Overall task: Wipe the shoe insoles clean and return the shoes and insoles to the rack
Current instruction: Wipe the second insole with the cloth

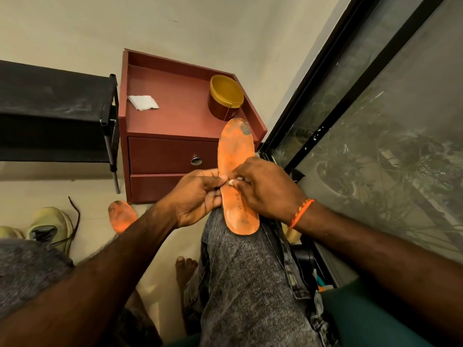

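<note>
An orange insole [235, 151] with a dark smudge at its toe rests lengthwise on my right knee. My left hand [198, 196] pinches its left edge at the middle. My right hand [265, 186] presses a small white wipe [231, 182] onto the insole's surface, fingers closed over it. A second orange insole [121, 216], also dirty at the toe, lies on the floor to the left. Pale yellow-green shoes [50, 226] with a loose brown lace stand at the far left on the floor. The black shoe rack [55, 113] is at the upper left.
A reddish bedside cabinet [170, 146] stands ahead, holding a folded white tissue [142, 102] and a brown tub with a yellow lid [225, 97]. A dark-framed glass window [375, 121] runs along the right. My bare foot [185, 267] is on the floor below.
</note>
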